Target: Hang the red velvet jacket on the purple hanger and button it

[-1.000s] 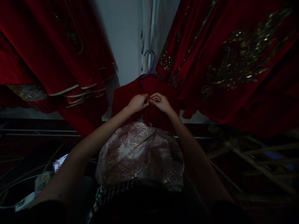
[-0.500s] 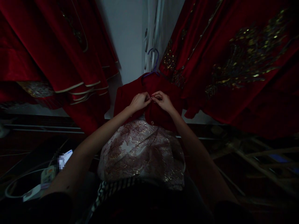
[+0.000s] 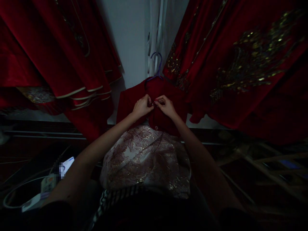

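Observation:
A short red jacket [image 3: 174, 90] hangs in front of me on a purple hanger [image 3: 159, 65]. My left hand [image 3: 143, 106] is closed in a pinch at one side of its front opening. On the other side, my right hand [image 3: 166, 106] pinches the front edge, thumb and forefinger together. The fingertips of both hands almost meet at the middle. Whatever small fastening lies between them is too small to make out. A round sparkling button [image 3: 156, 127] shows lower on the jacket front. Below spreads a pale pink brocade fabric [image 3: 144, 157] with a metallic sheen.
Red garments with pale piping [image 3: 79, 73] hang at the left, and red garments with gold sequins [image 3: 255, 61] at the right. Behind is a pale cabinet door [image 3: 127, 38]. A lit phone [image 3: 67, 166], a white cable [image 3: 9, 192] and a power strip [image 3: 48, 183] lie lower left.
My left fingers have shifted slightly and bunched more at the jacket opening. A small gap now shows between my hands. The view has tilted a little.

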`<state>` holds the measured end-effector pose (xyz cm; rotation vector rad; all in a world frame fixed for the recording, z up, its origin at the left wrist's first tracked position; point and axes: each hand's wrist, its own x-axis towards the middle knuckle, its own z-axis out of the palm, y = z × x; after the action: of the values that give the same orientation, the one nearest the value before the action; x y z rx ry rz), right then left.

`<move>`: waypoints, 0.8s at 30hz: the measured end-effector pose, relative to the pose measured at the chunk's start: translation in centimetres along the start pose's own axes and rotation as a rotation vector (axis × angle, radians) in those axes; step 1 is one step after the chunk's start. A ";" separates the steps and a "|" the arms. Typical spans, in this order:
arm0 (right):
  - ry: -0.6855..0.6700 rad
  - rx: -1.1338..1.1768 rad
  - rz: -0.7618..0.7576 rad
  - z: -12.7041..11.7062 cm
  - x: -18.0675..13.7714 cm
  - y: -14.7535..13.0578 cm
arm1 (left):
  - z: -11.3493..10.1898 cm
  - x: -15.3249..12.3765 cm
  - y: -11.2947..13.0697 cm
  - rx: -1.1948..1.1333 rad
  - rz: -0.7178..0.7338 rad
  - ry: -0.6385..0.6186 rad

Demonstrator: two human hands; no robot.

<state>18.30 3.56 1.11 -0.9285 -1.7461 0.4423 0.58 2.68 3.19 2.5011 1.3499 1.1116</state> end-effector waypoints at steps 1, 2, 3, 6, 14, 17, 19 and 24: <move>0.006 -0.014 -0.002 0.1 -0.1 0.0 | 0.1 -0.3 -0.1 -0.006 -0.018 0.018; 0.011 -0.030 0.000 0.1 -0.2 0.0 | 0.3 -0.4 -0.2 -0.023 -0.021 0.029; 0.016 -0.044 0.004 0.1 -0.4 0.0 | 0.4 -0.6 -0.4 -0.046 -0.013 0.031; 0.011 -0.058 0.013 -0.1 -0.7 -0.3 | 0.8 -0.7 -0.9 -0.127 -0.006 0.024; -0.087 0.017 -0.024 -0.6 -0.6 -0.7 | 1.2 -0.9 -2.2 -0.398 -0.083 0.054; -0.077 0.036 -0.014 -0.3 -0.6 -0.8 | 1.6 -0.9 -2.9 -0.500 -0.093 0.062; -0.072 0.046 -0.007 -0.1 -0.7 -0.7 | 1.7 -0.9 -3.3 -0.577 -0.116 0.059; -0.078 0.038 -0.011 0.1 -0.5 -0.9 | 1.6 -0.3 -3.6 -0.613 -0.121 0.004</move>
<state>17.95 2.59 1.34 -0.8839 -1.8064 0.5087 -1.01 5.05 0.49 1.9505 0.9503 1.2635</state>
